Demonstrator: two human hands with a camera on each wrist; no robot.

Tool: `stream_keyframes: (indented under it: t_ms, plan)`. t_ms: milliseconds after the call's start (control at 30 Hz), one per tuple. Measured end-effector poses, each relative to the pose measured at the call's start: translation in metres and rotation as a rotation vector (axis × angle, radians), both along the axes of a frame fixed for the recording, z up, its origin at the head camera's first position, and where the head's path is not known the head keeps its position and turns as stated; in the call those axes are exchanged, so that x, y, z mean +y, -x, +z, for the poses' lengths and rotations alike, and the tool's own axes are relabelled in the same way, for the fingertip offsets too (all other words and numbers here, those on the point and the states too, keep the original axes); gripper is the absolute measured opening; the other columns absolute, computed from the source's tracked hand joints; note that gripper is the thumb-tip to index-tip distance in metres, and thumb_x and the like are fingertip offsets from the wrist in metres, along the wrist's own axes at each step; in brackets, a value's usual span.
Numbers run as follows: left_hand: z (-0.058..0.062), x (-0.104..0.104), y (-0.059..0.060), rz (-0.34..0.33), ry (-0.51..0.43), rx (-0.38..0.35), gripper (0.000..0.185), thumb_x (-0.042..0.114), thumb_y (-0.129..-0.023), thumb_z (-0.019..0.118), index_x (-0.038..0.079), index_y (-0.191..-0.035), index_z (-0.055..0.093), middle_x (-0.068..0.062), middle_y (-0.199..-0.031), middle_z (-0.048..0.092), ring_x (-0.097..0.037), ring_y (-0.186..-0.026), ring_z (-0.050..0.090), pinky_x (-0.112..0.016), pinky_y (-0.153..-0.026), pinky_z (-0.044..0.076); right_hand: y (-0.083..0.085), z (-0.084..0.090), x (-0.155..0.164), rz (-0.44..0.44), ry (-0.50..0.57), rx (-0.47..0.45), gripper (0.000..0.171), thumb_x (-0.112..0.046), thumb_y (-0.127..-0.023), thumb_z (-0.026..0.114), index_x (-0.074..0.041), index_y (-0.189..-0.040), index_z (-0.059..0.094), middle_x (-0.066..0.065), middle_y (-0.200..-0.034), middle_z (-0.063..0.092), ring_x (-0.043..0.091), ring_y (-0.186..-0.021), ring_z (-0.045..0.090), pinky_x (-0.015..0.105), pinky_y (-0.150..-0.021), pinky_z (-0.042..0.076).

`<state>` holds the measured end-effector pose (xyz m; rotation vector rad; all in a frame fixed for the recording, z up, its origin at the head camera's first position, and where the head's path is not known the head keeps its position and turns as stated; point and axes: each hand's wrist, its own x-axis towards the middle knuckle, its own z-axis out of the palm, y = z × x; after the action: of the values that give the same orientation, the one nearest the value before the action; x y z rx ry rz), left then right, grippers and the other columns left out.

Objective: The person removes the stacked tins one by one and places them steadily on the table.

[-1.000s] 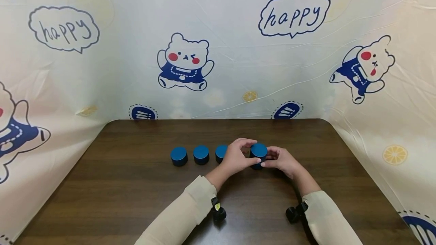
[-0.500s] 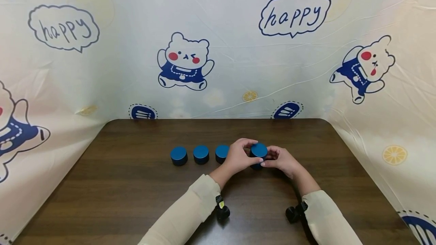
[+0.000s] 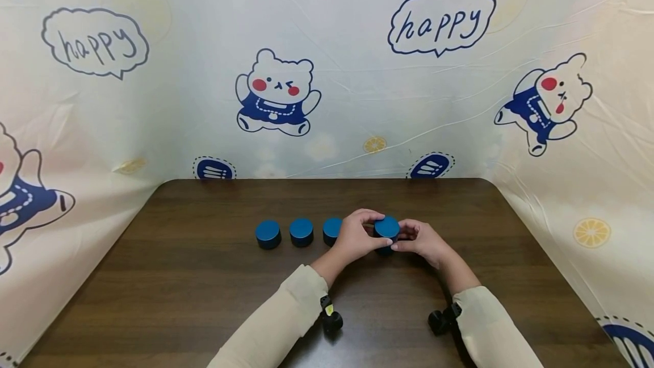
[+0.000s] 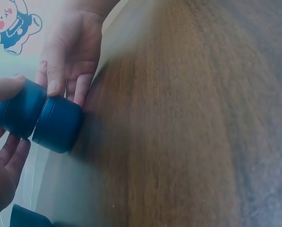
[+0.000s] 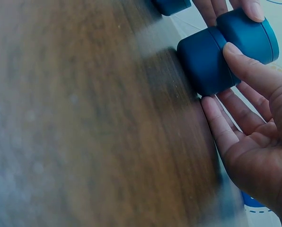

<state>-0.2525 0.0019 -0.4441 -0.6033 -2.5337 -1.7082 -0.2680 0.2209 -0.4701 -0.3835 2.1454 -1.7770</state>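
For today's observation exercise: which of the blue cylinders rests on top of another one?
The rightmost blue cylinder, held between both hands: it sits on a lower cylinder. The other three stand singly on the table.

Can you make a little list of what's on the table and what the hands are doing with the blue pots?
table: dark brown wood
loose blue pots: three in a row, left, middle, right, partly hidden by the left hand
stack: top blue pot sits on bottom blue pot
left hand: fingers curled round the top pot
right hand: thumb on the bottom pot, fingers by its base
backdrop: pale cloth with cartoon bears and "happy" bubbles
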Motion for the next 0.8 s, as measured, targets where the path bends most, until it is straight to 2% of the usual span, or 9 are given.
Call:
stream_keyframes:
  t_ms: [433, 800]
  plan:
    - [-0.001, -0.010, -0.004, 0.003, -0.034, 0.007, 0.047, 0.022, -0.074, 0.087, 0.012, -0.117, 0.071, 0.000, -0.118, 0.061, -0.015, -0.102, 0.063, -0.026, -0.086, 0.054, -0.001, 0.001, 0.000, -0.009, -0.032, -0.018, 0.049, -0.007, -0.083, 0.078, 0.005, -0.125, 0.057, 0.017, -0.118, 0.064, 0.029, -0.108, 0.060, 0.033, -0.092, 0.052]
    - [-0.002, -0.024, -0.007, 0.011, -0.030, 0.033, 0.048, 0.023, -0.075, 0.087, 0.012, -0.118, 0.070, 0.000, -0.120, 0.060, -0.018, -0.105, 0.061, -0.027, -0.087, 0.054, -0.003, 0.004, -0.001, -0.030, -0.064, -0.027, 0.052, -0.012, -0.083, 0.078, 0.001, -0.130, 0.058, 0.017, -0.124, 0.061, 0.029, -0.111, 0.059, 0.033, -0.092, 0.053]
